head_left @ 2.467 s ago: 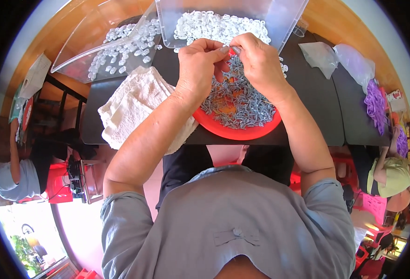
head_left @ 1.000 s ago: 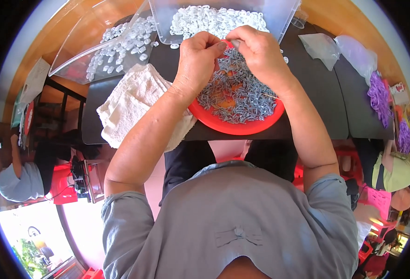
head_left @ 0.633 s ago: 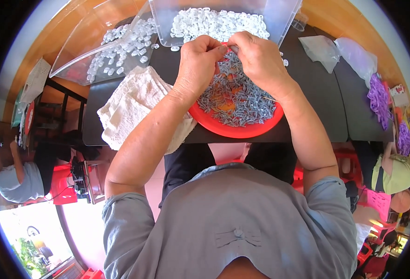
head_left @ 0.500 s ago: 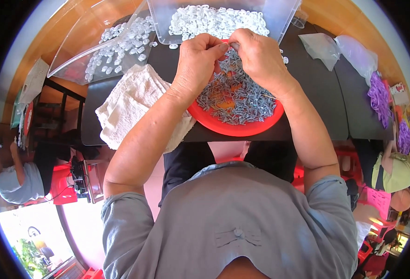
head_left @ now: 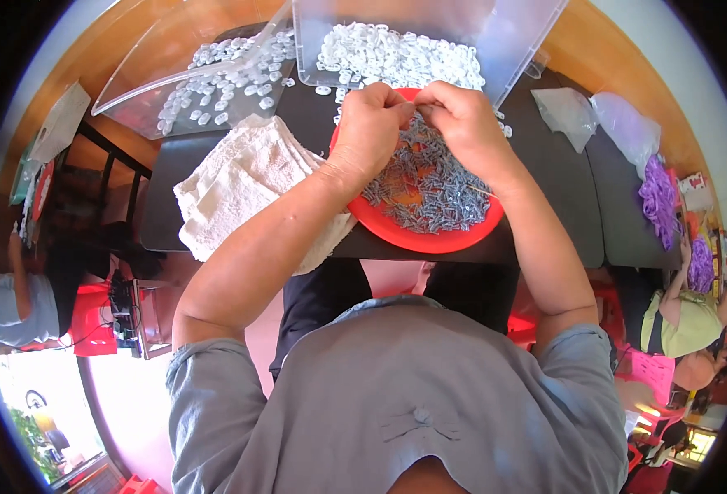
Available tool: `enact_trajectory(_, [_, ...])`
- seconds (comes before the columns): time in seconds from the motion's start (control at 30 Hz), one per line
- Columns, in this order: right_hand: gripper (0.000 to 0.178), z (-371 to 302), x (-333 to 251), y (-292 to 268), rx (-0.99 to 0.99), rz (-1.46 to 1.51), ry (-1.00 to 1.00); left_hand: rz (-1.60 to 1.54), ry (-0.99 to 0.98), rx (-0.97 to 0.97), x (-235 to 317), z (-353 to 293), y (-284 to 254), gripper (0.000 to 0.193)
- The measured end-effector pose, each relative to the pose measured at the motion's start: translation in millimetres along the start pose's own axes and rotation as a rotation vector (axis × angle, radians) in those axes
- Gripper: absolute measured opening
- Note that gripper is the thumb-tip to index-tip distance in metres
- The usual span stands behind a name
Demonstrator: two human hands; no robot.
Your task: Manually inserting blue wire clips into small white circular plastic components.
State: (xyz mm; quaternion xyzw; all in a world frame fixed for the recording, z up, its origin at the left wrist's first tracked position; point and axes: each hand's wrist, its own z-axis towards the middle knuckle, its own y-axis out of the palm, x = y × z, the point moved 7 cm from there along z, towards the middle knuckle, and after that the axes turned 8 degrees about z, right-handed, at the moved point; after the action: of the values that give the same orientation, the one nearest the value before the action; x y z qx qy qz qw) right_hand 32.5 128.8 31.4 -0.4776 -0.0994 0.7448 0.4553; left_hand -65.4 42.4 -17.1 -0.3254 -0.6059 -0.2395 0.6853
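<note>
Both my hands meet over the far part of a round red tray (head_left: pixel 429 241), fingertips pinched close together. My left hand (head_left: pixel 371 123) is closed on something small that its fingers hide. My right hand (head_left: pixel 462 119) is also closed, thumb and fingers against the left fingertips; what it grips is too small to make out. Beneath them, the tray carries a heap of small grey screw-like pieces (head_left: pixel 446 198). Just beyond stands a clear plastic bin (head_left: pixel 520 49) with many small white oval pieces (head_left: pixel 400 56) inside.
A folded whitish towel (head_left: pixel 240 185) lies left of the tray on the dark table (head_left: pixel 553 202). Behind it, a clear lid (head_left: pixel 124 99) holds more white pieces. At the right are plastic bags (head_left: pixel 568 115) and purple cord (head_left: pixel 658 198). Other people sit at both sides.
The table and its things sit slightly lower in view, as the view has shifted. My hands stay pinched together over the tray, with the fingertips slightly rearranged.
</note>
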Motion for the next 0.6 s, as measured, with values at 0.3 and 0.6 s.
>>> enact_trajectory(0.3, [0.014,79.1,34.9,25.5,-0.207,-0.276,0.024,0.149,0.119,-0.062,-12.2,5.2,17.0,0.012])
enact_trajectory(0.6, [0.015,118.7,55.5,74.0,-0.375,-0.6,-0.018,0.226,0.154,-0.061,-7.5,2.3,16.7,0.014])
